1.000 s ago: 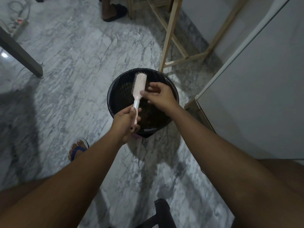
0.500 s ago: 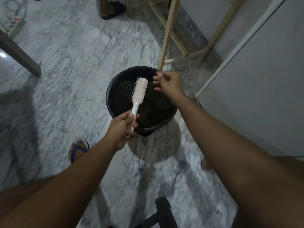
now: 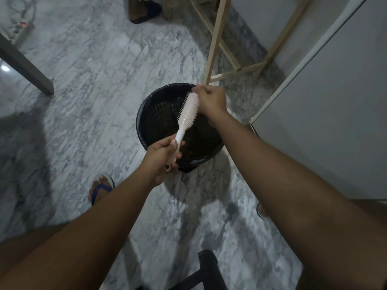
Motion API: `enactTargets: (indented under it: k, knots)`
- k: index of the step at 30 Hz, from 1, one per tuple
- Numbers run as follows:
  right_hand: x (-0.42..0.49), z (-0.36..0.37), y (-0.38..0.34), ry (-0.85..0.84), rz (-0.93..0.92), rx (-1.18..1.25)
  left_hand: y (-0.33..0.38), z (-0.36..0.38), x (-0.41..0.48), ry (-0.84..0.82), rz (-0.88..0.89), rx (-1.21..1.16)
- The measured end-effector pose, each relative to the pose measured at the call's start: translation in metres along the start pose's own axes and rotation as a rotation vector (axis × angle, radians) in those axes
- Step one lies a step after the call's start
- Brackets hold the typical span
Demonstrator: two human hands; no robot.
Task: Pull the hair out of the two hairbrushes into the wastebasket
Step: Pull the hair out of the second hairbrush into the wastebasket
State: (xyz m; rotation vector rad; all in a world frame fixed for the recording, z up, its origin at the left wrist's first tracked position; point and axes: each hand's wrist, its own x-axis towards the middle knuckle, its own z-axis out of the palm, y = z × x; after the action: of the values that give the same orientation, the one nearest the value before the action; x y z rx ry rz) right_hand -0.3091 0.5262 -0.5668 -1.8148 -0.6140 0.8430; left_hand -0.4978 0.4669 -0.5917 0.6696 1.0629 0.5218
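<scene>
A pale pink hairbrush (image 3: 188, 110) with a white neck is held tilted over the black mesh wastebasket (image 3: 144, 130), bristles facing left. My left hand (image 3: 164, 158) grips its handle at the basket's near rim. My right hand (image 3: 211, 101) is at the brush's far tip, with its fingers pinched together against the end of the head. I cannot make out any hair between the fingers. Dark clumps lie at the bottom of the basket. Only one hairbrush is in view.
A wooden frame (image 3: 215, 40) stands just behind the basket, and a white cabinet (image 3: 324, 114) is close on the right. A table leg (image 3: 27, 70) and a power strip (image 3: 21, 28) are at the left. Another person's foot (image 3: 144, 11) is at the top, and my sandalled foot (image 3: 100, 188) is near the basket.
My right hand left the brush's neck, swung out over the basket's far rim, and has come back to the brush's tip. The brush head tipped to the right.
</scene>
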Motion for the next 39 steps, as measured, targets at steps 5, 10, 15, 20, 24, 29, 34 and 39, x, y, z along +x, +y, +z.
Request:
enactTargets:
  k: [5, 10, 15, 20, 24, 29, 34, 39]
  knots:
    - [-0.007, -0.012, 0.013, -0.207, 0.121, 0.224, 0.001, -0.01, 0.005, 0.05, -0.013, -0.049]
    - [-0.024, -0.022, 0.026, -0.521, -0.009, 0.092, 0.002, -0.011, 0.007, -0.008, -0.068, -0.082]
    - [-0.008, -0.036, 0.014, -0.499, -0.046, 0.065, 0.007, -0.019, 0.002, -0.098, -0.112, -0.062]
    - [0.001, -0.032, 0.009, -0.415, -0.063, 0.089, 0.008, -0.017, -0.001, -0.119, -0.12, -0.082]
    - [-0.002, -0.024, 0.014, -0.314, -0.013, 0.14, 0.01, -0.015, 0.0, -0.111, -0.108, -0.12]
    - [-0.018, -0.025, 0.014, -0.48, 0.12, 0.233, 0.016, -0.015, 0.001, -0.049, -0.07, -0.13]
    - [-0.019, -0.027, 0.006, -0.568, -0.015, 0.041, 0.019, -0.02, 0.002, -0.018, -0.051, -0.119]
    - [0.002, -0.027, 0.019, -0.043, -0.217, -0.085, 0.019, -0.024, 0.004, 0.005, -0.034, -0.132]
